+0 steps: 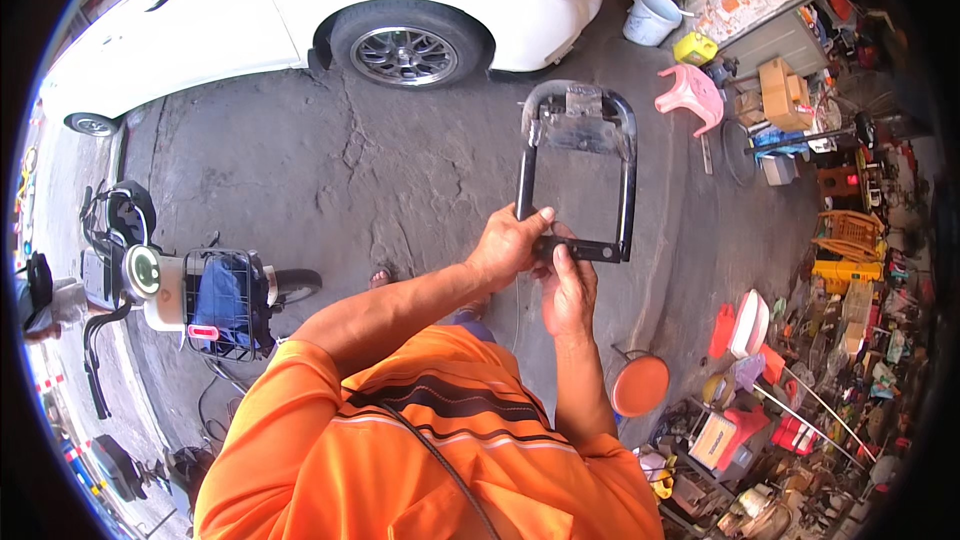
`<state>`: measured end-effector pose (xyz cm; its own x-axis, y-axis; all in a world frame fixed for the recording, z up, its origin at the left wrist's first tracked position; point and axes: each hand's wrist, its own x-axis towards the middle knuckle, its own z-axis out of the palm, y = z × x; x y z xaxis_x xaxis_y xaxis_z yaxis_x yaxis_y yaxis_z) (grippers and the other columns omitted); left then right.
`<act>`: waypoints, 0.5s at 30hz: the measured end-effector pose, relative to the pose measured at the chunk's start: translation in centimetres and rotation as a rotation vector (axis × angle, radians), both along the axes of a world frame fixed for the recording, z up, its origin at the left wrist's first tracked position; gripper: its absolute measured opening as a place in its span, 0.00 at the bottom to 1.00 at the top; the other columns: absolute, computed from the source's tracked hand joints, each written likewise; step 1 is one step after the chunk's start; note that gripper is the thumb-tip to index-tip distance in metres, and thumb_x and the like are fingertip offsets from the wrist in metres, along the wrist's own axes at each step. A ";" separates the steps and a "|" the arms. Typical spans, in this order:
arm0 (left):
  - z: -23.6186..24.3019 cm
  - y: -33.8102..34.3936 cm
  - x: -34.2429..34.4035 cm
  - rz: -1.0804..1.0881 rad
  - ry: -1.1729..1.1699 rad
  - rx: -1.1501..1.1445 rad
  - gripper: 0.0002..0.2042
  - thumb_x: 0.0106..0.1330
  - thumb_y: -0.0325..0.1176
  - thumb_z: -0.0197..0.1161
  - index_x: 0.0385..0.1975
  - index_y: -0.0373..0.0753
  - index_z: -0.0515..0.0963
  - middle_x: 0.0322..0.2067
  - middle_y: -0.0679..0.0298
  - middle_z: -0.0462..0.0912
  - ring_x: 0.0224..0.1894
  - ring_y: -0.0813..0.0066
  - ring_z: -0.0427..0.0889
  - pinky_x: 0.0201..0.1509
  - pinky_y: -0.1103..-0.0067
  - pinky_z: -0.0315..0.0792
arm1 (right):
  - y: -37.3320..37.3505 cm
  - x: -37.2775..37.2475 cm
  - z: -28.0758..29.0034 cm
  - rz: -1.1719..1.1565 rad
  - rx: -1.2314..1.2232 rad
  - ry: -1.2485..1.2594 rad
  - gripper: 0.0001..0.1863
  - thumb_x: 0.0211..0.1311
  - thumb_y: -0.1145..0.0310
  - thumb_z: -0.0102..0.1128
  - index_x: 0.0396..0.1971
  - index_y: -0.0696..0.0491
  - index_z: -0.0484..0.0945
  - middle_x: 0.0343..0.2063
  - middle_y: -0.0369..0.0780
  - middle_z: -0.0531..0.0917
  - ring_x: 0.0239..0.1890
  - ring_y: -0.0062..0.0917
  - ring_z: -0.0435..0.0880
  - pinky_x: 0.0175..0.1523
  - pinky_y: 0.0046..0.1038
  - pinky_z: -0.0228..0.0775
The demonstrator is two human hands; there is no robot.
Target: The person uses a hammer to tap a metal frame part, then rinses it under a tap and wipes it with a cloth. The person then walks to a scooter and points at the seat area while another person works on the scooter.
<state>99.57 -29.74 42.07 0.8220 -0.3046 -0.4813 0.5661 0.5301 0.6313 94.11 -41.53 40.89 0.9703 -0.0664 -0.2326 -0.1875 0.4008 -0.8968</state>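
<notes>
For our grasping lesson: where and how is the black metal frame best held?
Probably by the frame's slim side tubes, one hand from each side: they run roughly parallel around an open middle, easy to wrap. The left hand grips the lower-left corner.

A person in an orange shirt (360, 460) holds the lower end of a black metal frame (627, 180) in the left hand (508, 246) and right hand (568, 298), right of centre. A white car (225, 15) spans the upper left, with a two-wheeler (165, 292) at left, a pink stool (688, 92) at upper right and clutter (800, 410) at lower right.
</notes>
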 end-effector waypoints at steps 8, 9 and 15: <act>-0.6 -0.8 1.2 -0.184 0.000 -0.046 0.16 0.68 0.44 0.56 0.36 0.33 0.77 0.19 0.65 0.75 0.13 0.83 0.64 0.14 0.82 0.57 | -0.9 1.4 -0.3 -0.119 0.048 0.006 0.14 0.63 0.64 0.55 0.43 0.57 0.76 0.31 0.35 0.80 0.29 0.18 0.74 0.34 0.22 0.65; -1.4 -1.5 1.6 -0.239 0.019 -0.071 0.20 0.68 0.46 0.54 0.41 0.32 0.79 0.20 0.66 0.75 0.16 0.82 0.67 0.17 0.82 0.58 | -1.6 1.8 -0.4 -0.147 0.046 0.013 0.12 0.63 0.65 0.55 0.42 0.57 0.77 0.31 0.35 0.80 0.28 0.18 0.73 0.33 0.21 0.64; -8.2 -2.8 4.6 -0.875 -0.263 0.777 0.29 0.59 0.51 0.61 0.50 0.30 0.72 0.43 0.50 0.80 0.47 0.58 0.78 0.51 0.69 0.70 | -10.8 4.6 -8.5 -0.412 0.223 0.391 0.07 0.59 0.71 0.59 0.36 0.55 0.78 0.30 0.35 0.81 0.24 0.18 0.74 0.28 0.19 0.65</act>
<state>104.16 -32.55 33.90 0.5821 -0.5109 -0.6325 0.3504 -0.5443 0.7622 98.75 -52.31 32.43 0.7154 -0.3264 -0.6178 -0.2755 0.6808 -0.6787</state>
